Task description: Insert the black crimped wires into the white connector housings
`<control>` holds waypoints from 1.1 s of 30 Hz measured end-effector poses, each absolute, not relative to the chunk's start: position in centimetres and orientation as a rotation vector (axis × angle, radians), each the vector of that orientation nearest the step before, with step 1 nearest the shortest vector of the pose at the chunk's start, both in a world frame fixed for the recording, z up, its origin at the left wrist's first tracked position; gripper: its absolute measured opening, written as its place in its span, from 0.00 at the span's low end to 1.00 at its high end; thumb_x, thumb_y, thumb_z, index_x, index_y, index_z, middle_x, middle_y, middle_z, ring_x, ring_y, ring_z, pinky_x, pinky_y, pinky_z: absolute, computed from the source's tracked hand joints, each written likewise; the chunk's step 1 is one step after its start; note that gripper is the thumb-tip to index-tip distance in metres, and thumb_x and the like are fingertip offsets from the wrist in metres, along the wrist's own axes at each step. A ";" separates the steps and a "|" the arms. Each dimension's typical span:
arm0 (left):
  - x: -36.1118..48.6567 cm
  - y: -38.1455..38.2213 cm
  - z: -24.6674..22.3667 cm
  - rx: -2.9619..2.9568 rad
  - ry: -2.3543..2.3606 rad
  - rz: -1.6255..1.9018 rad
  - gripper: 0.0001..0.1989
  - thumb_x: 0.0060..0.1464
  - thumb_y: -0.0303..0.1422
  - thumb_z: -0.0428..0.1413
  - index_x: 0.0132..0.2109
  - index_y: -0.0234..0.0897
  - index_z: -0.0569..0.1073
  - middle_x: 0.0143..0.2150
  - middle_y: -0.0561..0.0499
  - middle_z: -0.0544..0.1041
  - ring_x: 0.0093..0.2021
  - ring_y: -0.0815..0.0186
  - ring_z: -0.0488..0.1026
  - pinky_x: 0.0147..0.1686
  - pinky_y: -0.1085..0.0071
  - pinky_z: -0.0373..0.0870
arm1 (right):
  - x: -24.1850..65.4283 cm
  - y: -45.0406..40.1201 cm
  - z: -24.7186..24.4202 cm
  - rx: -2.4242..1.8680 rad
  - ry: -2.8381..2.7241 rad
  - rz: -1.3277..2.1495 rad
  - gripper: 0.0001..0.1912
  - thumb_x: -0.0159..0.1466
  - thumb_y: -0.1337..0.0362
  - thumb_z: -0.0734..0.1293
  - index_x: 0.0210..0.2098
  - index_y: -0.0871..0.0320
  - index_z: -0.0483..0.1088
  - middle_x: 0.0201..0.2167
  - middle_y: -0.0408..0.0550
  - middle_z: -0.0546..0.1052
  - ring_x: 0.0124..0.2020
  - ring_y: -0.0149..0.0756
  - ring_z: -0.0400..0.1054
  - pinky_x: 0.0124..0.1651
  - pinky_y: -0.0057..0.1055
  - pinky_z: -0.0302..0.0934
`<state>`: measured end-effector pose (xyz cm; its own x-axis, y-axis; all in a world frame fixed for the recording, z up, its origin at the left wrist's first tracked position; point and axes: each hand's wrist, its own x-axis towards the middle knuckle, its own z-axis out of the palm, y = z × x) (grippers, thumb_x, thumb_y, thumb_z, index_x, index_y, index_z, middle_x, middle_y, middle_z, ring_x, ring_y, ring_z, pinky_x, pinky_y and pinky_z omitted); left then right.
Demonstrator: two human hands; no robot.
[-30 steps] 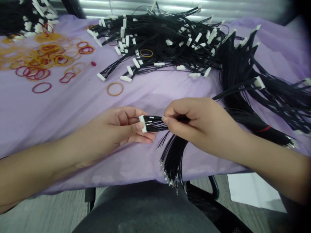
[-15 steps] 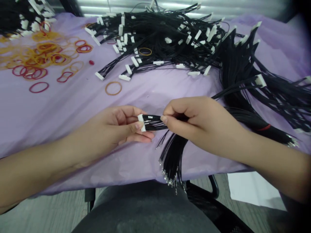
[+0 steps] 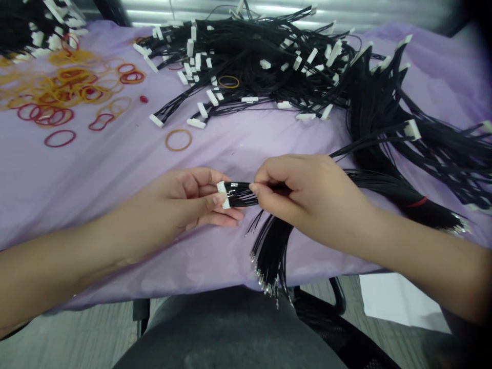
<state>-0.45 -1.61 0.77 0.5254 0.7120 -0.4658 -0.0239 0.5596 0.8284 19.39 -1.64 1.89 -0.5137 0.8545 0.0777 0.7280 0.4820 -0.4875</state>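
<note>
A counter [image 3: 115, 159] draped in a purple sheet [image 3: 46, 195] fills most of the view. Across its far side sprawls a heap of black wire harnesses [image 3: 265, 61], many ending in white plugs, with a thick sheaf of black wires [image 3: 378, 107] at its right end. Below the counter, at lower right, lies a white sheet [image 3: 400, 300].

The right hand [image 3: 307, 192] is pinching a set of black wires [image 3: 242, 199] between thumb and bent forefinger, over the near part of the counter. Facing it, the left hand [image 3: 188, 200] grasps the white connector at the end of those wires, thumb on top and fingers spread behind.

Scattered rubber bands [image 3: 73, 77], amber and red, cover the left rear. Beyond the right wrist, a bundle bound by a red band [image 3: 417, 202] points right; under the right hand, a bundle of loose wires [image 3: 271, 238] droops toward the counter's near edge. One amber ring [image 3: 166, 140] lies alone between the heap and the left hand.

The white connector [image 3: 222, 186] sits just left of the right fingertips, apart from them. Smallest are the silver terminals [image 3: 265, 286] tipping the drooping wires.
</note>
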 end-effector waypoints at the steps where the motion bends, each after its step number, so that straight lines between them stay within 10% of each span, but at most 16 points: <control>1: -0.5 -1.6 0.8 0.884 0.914 0.513 0.06 0.58 0.20 0.54 0.35 0.31 0.74 0.32 0.52 0.77 0.32 0.74 0.77 0.35 0.84 0.75 | 19.4 -1.6 1.9 -1.336 -2.431 0.559 0.07 0.62 0.67 0.62 0.28 0.59 0.68 0.23 0.42 0.70 0.23 0.27 0.60 0.28 0.28 0.50; 33: -0.5 -1.4 0.4 0.949 0.938 0.484 0.04 0.57 0.23 0.54 0.37 0.33 0.73 0.32 0.51 0.77 0.35 0.69 0.77 0.37 0.78 0.75 | 19.5 -1.5 1.7 -1.233 -2.449 0.623 0.08 0.64 0.68 0.62 0.28 0.60 0.68 0.23 0.42 0.71 0.23 0.25 0.60 0.28 0.27 0.50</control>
<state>-0.50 -1.36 0.37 0.5301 0.7127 -0.4595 0.0381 0.5213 0.8525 19.50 -1.46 1.70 -0.5718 0.8150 0.0937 0.6713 0.5304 -0.5177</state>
